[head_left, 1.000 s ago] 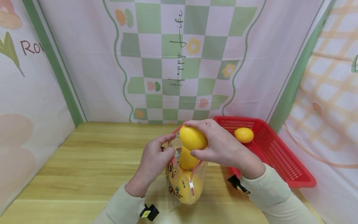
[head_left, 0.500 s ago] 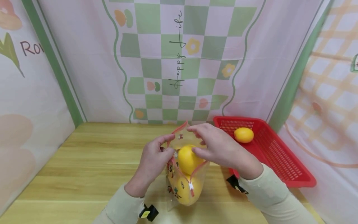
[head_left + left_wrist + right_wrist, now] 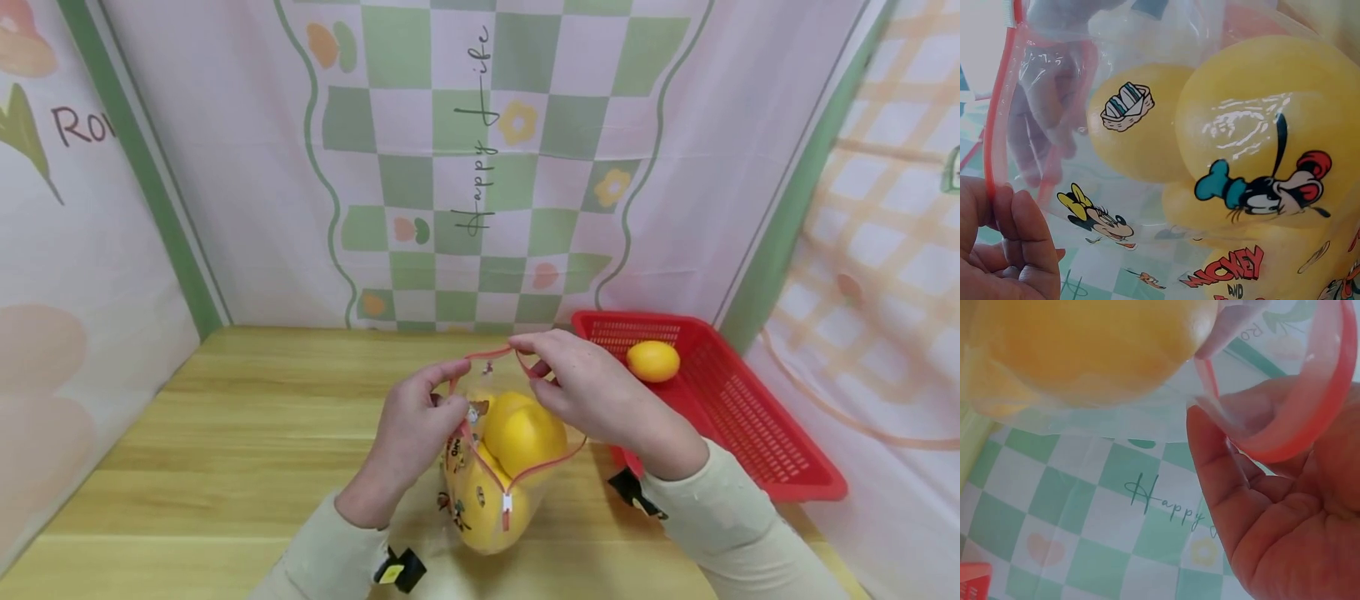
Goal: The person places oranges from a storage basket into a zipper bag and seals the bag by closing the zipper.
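A clear zip bag (image 3: 459,467) with a coral zip edge and cartoon prints stands upright on the table, its mouth spread wide. Inside it are several yellow lemons (image 3: 525,435), piled up below the opening. My left hand (image 3: 415,429) pinches the left rim between thumb and fingers. At the far right rim, my right hand (image 3: 600,392) grips the edge, with the coral strip (image 3: 1297,440) running across its fingers in the right wrist view. A white zip slider (image 3: 507,502) hangs at the near end. Through the film in the left wrist view, blurred fingers (image 3: 1050,106) show.
To the right is a red plastic basket (image 3: 772,425) with one lemon (image 3: 653,361) in it. The wooden table (image 3: 247,442) extends to the left. A printed cloth backdrop (image 3: 262,208) rises behind and at both sides.
The right hand has let go of a lemon, which dropped into the bag onto the others. It now grips the right rim, and the mouth is wider.
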`<state>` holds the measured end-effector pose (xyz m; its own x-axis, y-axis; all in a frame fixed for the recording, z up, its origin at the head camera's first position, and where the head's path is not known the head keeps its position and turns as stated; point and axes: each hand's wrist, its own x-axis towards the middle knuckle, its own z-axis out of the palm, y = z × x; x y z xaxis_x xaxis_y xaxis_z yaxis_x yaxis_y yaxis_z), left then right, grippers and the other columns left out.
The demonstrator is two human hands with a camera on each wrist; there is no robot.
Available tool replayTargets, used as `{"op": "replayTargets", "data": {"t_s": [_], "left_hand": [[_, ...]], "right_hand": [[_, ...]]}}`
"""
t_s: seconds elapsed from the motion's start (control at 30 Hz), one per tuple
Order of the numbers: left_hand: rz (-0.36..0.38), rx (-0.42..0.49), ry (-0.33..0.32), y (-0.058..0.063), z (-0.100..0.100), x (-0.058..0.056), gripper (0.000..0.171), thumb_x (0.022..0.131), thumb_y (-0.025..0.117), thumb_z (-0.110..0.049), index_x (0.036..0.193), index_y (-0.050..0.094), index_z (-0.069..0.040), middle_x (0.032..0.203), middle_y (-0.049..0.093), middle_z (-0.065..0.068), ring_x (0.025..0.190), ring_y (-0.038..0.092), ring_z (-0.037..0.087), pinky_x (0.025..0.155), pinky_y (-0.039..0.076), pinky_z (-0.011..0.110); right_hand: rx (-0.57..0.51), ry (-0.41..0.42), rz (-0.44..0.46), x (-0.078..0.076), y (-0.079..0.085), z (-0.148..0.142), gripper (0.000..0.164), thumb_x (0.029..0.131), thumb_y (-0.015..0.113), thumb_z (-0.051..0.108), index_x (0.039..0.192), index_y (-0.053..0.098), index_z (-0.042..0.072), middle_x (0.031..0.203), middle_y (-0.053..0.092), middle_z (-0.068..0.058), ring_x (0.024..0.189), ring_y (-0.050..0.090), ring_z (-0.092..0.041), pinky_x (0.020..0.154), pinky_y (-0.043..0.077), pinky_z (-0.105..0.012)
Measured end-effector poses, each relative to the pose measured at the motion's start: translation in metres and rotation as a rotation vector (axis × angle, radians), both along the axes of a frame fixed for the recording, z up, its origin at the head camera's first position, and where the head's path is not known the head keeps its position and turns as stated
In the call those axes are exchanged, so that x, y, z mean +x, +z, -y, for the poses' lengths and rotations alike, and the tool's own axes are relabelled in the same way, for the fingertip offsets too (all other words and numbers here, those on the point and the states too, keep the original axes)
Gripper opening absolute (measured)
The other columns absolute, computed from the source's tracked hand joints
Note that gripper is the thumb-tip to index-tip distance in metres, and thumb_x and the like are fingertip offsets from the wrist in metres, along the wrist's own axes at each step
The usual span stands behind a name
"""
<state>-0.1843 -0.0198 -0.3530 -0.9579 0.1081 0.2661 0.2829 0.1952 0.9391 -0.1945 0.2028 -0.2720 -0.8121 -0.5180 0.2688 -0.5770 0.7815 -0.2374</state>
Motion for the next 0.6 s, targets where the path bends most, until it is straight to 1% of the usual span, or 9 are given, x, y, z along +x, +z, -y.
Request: {"op": "replayTargets", "data": {"t_s": [0.2, 0.37, 0.5, 0.6], "left_hand": [[-0.004, 0.000, -0.003, 0.000, 0.001, 0.001, 0.044, 0.094, 0.059, -0.008, 0.137, 0.068, -0.014, 0.054, 0.051, 0.002, 0.042, 0.035, 0.014, 0.039, 0.028, 0.021], [-0.017, -0.008, -0.005, 0.002, 0.001, 0.002, 0.045, 0.093, 0.059, -0.007, 0.136, 0.069, -0.015, 0.053, 0.050, 0.002, 0.041, 0.034, 0.013, 0.038, 0.028, 0.022], [-0.017, -0.009, -0.005, 0.005, 0.001, 0.003, 0.046, 0.092, 0.059, -0.007, 0.136, 0.069, -0.016, 0.052, 0.049, 0.001, 0.041, 0.033, 0.013, 0.038, 0.027, 0.021], [-0.015, -0.004, -0.004, 0.010, 0.002, 0.005, 0.048, 0.092, 0.059, -0.007, 0.137, 0.068, -0.017, 0.051, 0.047, 0.000, 0.041, 0.031, 0.013, 0.038, 0.026, 0.021]], "right_hand": [[-0.048, 0.009, -0.039, -0.003, -0.001, -0.001, 0.051, 0.093, 0.067, -0.002, 0.143, 0.061, 0.006, 0.137, 0.066, -0.012, 0.103, 0.070, -0.022, 0.092, 0.061, -0.043], [-0.115, -0.002, -0.034, -0.006, -0.001, -0.001, 0.050, 0.094, 0.066, -0.002, 0.143, 0.062, 0.007, 0.137, 0.066, -0.011, 0.101, 0.072, -0.021, 0.087, 0.062, -0.040], [-0.154, -0.002, -0.044, -0.008, 0.003, 0.000, 0.048, 0.094, 0.064, -0.003, 0.141, 0.062, 0.007, 0.138, 0.066, -0.010, 0.100, 0.073, -0.022, 0.086, 0.063, -0.040], [-0.169, -0.009, -0.077, -0.009, 0.009, 0.000, 0.046, 0.094, 0.063, -0.003, 0.139, 0.063, 0.007, 0.136, 0.068, -0.010, 0.100, 0.074, -0.024, 0.087, 0.062, -0.042]]}}
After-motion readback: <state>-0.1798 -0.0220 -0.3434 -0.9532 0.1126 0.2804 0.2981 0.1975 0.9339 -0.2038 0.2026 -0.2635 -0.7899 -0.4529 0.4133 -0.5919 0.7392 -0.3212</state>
